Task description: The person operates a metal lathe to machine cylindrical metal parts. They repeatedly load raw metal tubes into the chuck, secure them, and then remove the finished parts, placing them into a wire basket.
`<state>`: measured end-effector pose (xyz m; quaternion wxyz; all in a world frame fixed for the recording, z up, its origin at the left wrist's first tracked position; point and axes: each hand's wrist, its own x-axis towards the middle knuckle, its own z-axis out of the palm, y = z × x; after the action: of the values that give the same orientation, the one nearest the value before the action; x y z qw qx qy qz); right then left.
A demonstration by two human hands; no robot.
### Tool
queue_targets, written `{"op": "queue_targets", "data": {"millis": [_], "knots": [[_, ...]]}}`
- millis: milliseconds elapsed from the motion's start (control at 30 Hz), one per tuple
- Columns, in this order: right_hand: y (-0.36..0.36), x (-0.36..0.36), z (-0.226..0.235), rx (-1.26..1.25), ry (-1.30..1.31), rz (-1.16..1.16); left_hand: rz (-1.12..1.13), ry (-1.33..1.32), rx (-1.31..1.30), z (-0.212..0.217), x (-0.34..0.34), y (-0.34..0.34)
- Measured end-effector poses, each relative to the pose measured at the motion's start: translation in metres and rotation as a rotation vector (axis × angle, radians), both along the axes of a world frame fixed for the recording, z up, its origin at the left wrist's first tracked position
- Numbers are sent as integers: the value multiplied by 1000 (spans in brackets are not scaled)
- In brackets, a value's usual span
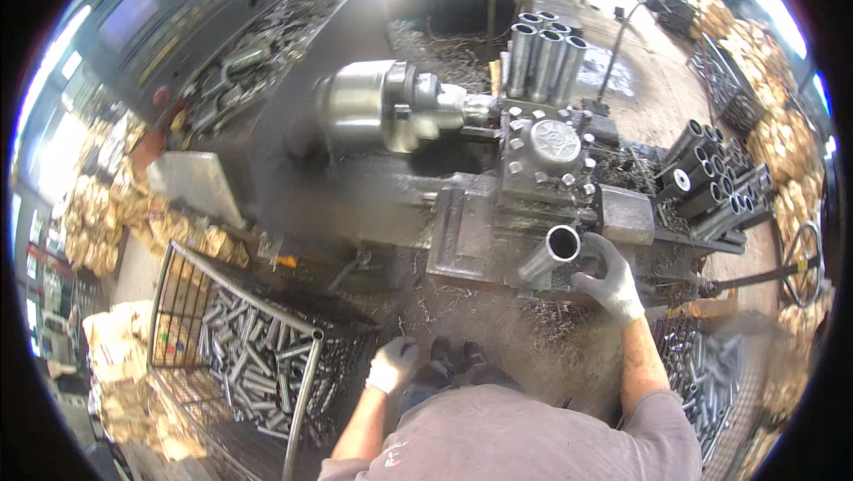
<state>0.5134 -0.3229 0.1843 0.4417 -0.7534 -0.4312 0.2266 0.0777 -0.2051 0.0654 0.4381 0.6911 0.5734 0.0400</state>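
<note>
Head view: right hand [611,281] gripping steel tube [553,252], axis toward 10 o'clock; left hand [394,364] empty, loosely curled, farther, at 8 o'clock.

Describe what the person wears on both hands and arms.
Both hands wear light grey knit work gloves with snug cuffs at the wrist: left hand, right hand. The forearms are bare below short grey T-shirt sleeves. No watch, bands or markings show.
</note>
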Motion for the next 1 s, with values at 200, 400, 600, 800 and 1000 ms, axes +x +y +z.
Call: {"op": "queue_targets", "data": {"millis": [200, 400, 600, 800, 1000], "knots": [[65, -57, -19, -259, -139, 151, 244, 100, -106, -33, -64, -126], [54, -247, -63, -237, -152, 805, 716, 35, -30, -26, -148, -264], [-43, -513, -103, -362, -288, 1709, 1450, 94, 92, -67, -237, -486], [-189, -696, -54, -46, -263, 2467, 2513, 23, 91, -95, -170, -676], [-328, -851, -3, 453, -49, 2743, 4038, 672, 471, -152, -16, -740]]}}
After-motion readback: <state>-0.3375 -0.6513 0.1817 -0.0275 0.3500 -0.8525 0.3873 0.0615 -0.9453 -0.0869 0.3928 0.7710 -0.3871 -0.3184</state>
